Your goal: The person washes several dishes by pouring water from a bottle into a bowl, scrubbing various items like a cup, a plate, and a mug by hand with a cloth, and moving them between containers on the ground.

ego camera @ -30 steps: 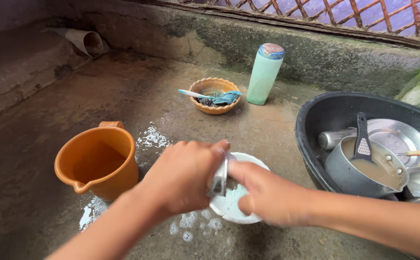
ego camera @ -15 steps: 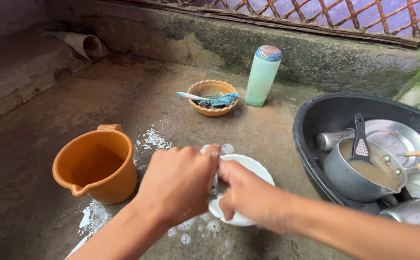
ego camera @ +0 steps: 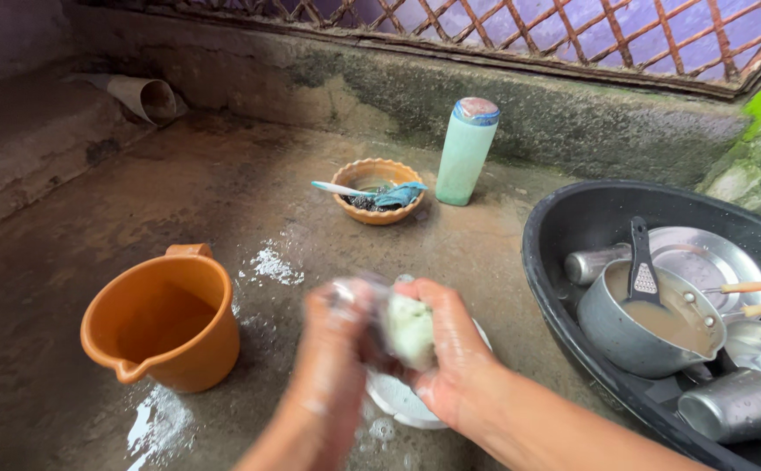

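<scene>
Both hands, the blurred left hand (ego camera: 332, 349) and right hand (ego camera: 446, 349), have lifted from the white plate (ego camera: 394, 403) on the wet concrete floor (ego camera: 223, 183), grips now pressed around a soapy scrubbing pad (ego camera: 408, 330), suggesting lathering, beside an orange jug (ego camera: 164, 318).

Both hands now sit higher above the round white plastic dish (ego camera: 398, 397), blurred; the right hand (ego camera: 446, 358) closes on a pale soapy scrub pad (ego camera: 409, 330) against the left hand (ego camera: 337, 349).
</scene>
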